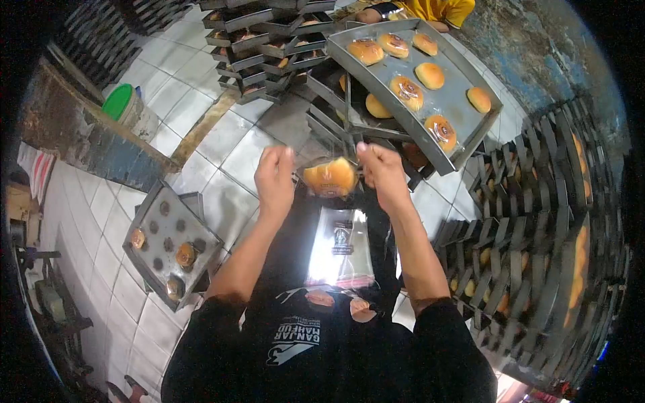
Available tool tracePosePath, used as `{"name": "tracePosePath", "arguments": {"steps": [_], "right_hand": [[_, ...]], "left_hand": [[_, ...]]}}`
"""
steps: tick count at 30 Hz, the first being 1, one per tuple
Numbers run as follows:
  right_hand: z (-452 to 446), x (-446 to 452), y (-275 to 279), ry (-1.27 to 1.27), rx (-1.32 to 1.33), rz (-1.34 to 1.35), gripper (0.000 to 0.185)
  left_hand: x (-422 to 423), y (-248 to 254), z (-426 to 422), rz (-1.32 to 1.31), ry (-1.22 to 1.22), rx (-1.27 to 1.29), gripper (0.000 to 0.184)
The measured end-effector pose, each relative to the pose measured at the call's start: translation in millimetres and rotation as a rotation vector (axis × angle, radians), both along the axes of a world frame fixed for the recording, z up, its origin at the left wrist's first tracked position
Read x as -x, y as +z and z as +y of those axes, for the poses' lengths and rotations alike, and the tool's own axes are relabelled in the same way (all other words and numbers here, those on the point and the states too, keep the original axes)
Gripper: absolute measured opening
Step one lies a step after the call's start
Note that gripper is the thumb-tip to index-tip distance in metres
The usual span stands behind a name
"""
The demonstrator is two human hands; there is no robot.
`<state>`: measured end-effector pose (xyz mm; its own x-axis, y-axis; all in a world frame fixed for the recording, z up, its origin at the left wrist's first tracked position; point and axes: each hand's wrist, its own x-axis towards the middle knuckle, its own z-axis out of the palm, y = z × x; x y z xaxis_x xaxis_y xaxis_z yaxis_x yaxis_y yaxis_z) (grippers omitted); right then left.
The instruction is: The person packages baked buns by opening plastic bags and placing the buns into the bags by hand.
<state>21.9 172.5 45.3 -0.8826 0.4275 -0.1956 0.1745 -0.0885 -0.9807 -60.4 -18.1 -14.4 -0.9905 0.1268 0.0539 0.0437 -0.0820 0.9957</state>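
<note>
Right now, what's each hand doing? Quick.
Left hand: closed, apparently pinching the left side of the bagged bun; exact contact blurred.
Right hand: closed, apparently pinching the bagged bun's right side; exact contact also blurred.

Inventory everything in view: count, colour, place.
Bagged bun: one, golden, between hands
Printed bags: one stack, clear, on lap
Large tray: one, grey, upper right
Large-tray buns: seven, golden, on it
Small tray: one, grey, lower left
Small-tray buns: three, brown, on it
Tray stacks: several, grey, top, right
Bucket: one, green-lidded, upper left
Floor tiles: many, white, throughout
Co-worker's garment: one, yellow, top
Shirt: one, black, bottom
Left hand: one, bare, at bag
Right hand: one, bare, at bag
</note>
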Motion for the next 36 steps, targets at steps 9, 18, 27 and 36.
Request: {"name": "tracePosePath", "arguments": {"steps": [9, 18, 27, 36], "right_hand": [[-42, -65, -66, -0.094, 0.559, -0.178, 0.019], [84, -87, 41, -0.466, -1.341, 0.049, 0.025], [-17, -157, -102, 0.003, -0.886, -0.087, 0.036], [10, -178, -103, -0.074, -0.857, -0.207, 0.021]], "left_hand": [[-30, -35, -24, -0.510, -0.251, -0.357, 0.017], [-52, -4, 16, 0.185, -0.625, 0.294, 0.049], [-88, -26, -25, 0.823, -0.604, 0.864, 0.044], [-89, -11, -21, 0.596, -0.738, 0.674, 0.057]]}}
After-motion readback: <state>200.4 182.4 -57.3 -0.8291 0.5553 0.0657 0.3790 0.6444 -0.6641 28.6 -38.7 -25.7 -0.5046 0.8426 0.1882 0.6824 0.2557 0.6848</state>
